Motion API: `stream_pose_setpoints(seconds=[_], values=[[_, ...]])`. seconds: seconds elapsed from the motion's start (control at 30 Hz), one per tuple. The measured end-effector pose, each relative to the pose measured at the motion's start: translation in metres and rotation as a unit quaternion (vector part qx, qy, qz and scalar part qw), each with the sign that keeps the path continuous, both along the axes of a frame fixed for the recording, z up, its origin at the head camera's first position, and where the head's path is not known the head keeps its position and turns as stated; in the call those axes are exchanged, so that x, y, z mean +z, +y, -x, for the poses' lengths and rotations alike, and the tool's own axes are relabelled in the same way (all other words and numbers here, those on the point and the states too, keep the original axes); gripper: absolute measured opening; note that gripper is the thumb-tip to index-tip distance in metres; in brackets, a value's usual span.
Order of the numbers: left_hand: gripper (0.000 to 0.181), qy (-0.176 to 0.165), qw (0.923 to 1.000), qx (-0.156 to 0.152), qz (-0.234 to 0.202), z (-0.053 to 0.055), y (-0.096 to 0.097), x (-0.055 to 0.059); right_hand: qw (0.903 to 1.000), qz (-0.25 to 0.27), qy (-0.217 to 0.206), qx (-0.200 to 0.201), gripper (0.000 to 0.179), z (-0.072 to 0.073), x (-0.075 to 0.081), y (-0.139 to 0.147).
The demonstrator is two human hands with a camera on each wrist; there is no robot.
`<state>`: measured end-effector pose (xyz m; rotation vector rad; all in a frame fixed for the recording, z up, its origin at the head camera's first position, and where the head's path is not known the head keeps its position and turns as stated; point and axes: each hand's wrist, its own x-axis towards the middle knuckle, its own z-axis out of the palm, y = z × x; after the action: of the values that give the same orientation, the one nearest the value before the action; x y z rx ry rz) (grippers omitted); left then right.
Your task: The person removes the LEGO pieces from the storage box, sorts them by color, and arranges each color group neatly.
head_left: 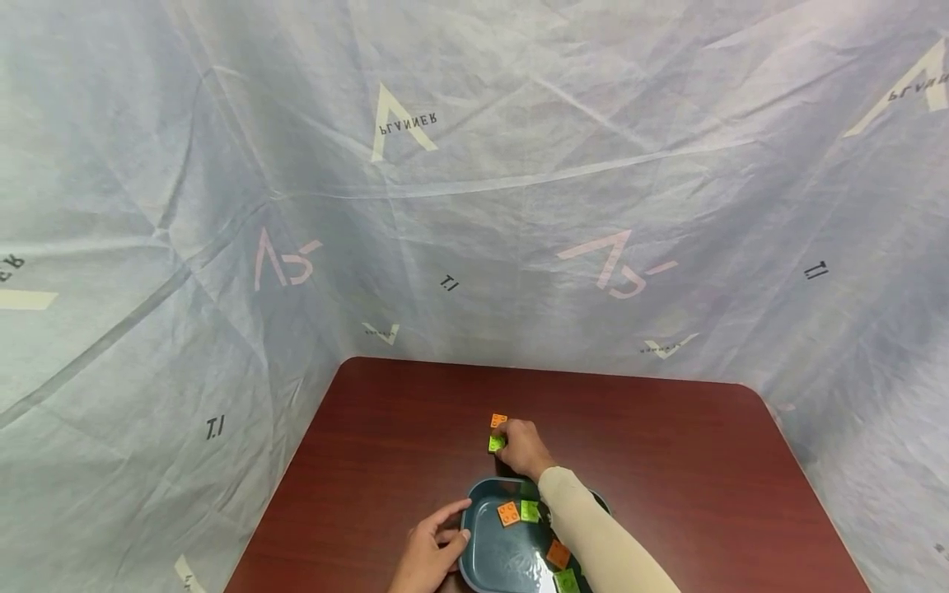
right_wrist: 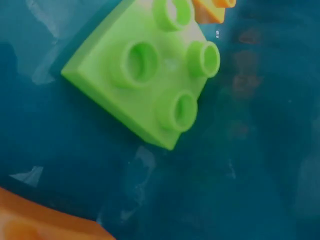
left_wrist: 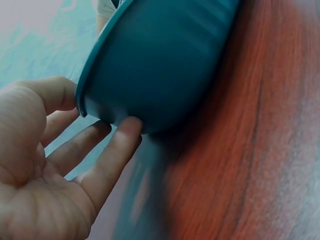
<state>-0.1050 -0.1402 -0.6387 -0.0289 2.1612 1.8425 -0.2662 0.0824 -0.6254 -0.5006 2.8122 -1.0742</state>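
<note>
Beyond the tray, my right hand (head_left: 522, 449) pinches a green toy brick (head_left: 496, 443) between thumb and fingers, close over the table. An orange brick (head_left: 498, 420) lies just past it, near the fingertips. My left hand (head_left: 433, 548) rests at the left side of a dark blue-green tray (head_left: 485, 568). In the left wrist view its fingertips touch the outside of the tray wall (left_wrist: 160, 65) and the rim, the fingers loosely bent. The right wrist view looks into the tray at a studded green brick (right_wrist: 135, 65); the right hand itself is out of that view.
Inside the tray lie an orange brick (head_left: 507, 514), a green brick (head_left: 530, 511), another orange brick (head_left: 558, 553) and another green one (head_left: 567, 581). My right sleeve (head_left: 593, 527) covers the tray's right part. The reddish-brown table (head_left: 667, 445) ends at grey sheet walls (head_left: 519, 247).
</note>
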Motion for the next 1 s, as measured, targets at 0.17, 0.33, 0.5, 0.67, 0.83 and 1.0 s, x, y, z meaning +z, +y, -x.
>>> stream_pose_setpoints(seconds=[0.17, 0.33, 0.5, 0.67, 0.83, 1.0], values=[[0.046, -0.002, 1.0, 0.003, 0.009, 0.0, 0.0, 0.0, 1.0, -0.006, 0.008, -0.001, 0.03, 0.001, -0.005, -0.002], [0.047, -0.009, 0.9999, 0.006, -0.008, -0.001, 0.001, 0.0, 0.9999, -0.007, 0.009, -0.002, 0.029, 0.002, -0.007, -0.003], [0.047, -0.016, 0.9998, 0.005, -0.013, 0.0, 0.002, -0.002, 0.9999, -0.008, 0.007, -0.001, 0.031, 0.003, -0.008, -0.003], [0.047, -0.012, 0.9997, 0.003, -0.02, -0.001, 0.003, -0.002, 0.9999, -0.007, 0.008, 0.007, 0.033, 0.004, -0.007, 0.0], [0.047, -0.01, 0.9998, 0.004, -0.015, -0.003, 0.002, -0.002, 1.0, 0.002, 0.003, 0.009, 0.035, 0.0, -0.003, 0.003], [0.048, -0.011, 0.9996, 0.001, -0.025, -0.003, 0.001, -0.001, 0.9997, 0.022, 0.011, 0.009, 0.035, -0.001, 0.006, 0.005]])
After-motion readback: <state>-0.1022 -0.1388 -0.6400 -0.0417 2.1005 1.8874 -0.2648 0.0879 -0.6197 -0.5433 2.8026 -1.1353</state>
